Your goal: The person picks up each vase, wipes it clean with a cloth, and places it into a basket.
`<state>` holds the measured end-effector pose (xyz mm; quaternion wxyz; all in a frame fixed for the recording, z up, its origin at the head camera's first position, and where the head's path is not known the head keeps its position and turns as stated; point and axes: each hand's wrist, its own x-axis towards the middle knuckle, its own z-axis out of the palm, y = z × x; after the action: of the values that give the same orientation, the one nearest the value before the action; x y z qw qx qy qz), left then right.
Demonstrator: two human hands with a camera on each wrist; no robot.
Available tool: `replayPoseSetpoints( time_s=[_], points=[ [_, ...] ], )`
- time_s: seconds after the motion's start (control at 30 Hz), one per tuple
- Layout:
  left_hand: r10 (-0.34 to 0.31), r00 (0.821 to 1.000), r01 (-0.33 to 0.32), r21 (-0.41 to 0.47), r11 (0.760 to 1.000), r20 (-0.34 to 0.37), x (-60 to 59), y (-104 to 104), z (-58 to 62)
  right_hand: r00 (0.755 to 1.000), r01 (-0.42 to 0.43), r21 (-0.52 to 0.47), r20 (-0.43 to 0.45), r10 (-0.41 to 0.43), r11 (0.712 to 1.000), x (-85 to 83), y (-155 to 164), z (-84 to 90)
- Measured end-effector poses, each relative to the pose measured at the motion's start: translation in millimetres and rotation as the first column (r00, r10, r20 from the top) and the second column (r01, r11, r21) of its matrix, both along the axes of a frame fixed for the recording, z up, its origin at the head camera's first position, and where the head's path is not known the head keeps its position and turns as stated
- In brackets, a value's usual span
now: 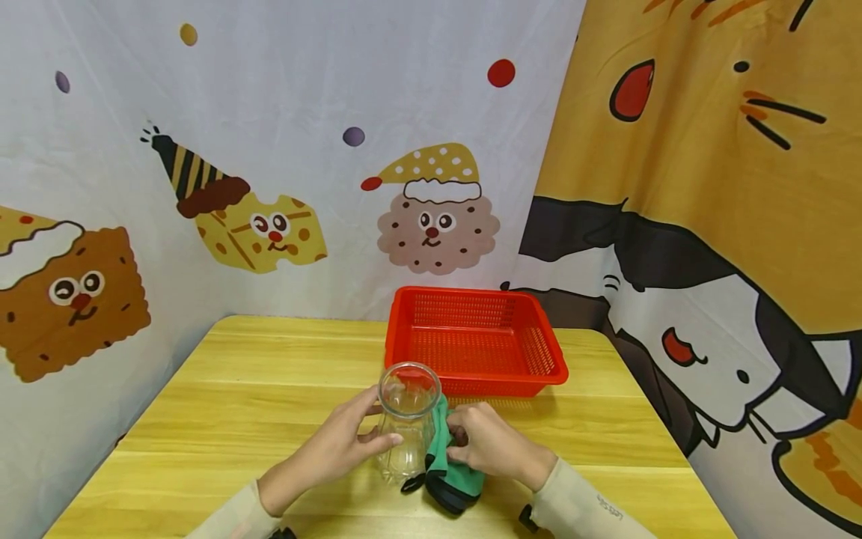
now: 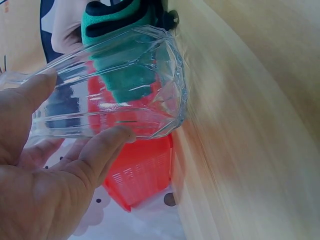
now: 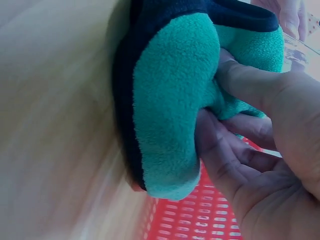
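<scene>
My left hand [image 1: 340, 448] grips a clear glass jar [image 1: 405, 458] around its side, thumb on the near face. The jar stands upright with its wide round rim up, and its faceted base is close to the table in the left wrist view. Just right of it, my right hand [image 1: 494, 443] pinches a green towel [image 3: 167, 100] with black edging between thumb and fingers. The towel is bunched up, its lower part against the table, and overlaps the jar's right side in the head view. A black loop hangs off the towel near the jar's base.
A red plastic basket [image 1: 465, 385] with perforated walls stands behind the hands, toward the back right of the wooden table [image 1: 269, 389]. Behind the table hangs a cloth curtain [image 1: 303, 90] printed with cartoon figures.
</scene>
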<state>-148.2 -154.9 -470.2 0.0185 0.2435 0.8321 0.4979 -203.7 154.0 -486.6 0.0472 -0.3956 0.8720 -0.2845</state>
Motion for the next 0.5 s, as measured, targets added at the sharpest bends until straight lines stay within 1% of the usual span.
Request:
replayPoseSetpoints(
  time_s=[0.27, 0.5],
  points=[
    [-0.005, 1.000, 0.005, 0.001, 1.000, -0.001, -0.7, 0.3, 0.1, 0.999, 0.032, -0.102, 0.004, -0.032, 0.994, 0.4, 2.3, -5.6],
    [0.002, 1.000, -0.002, -0.008, 1.000, 0.007, -1.4, 0.4, -1.3, 0.997, 0.057, -0.194, 0.066, -0.045, 0.979, 2.2, 3.3, -8.8]
  ],
)
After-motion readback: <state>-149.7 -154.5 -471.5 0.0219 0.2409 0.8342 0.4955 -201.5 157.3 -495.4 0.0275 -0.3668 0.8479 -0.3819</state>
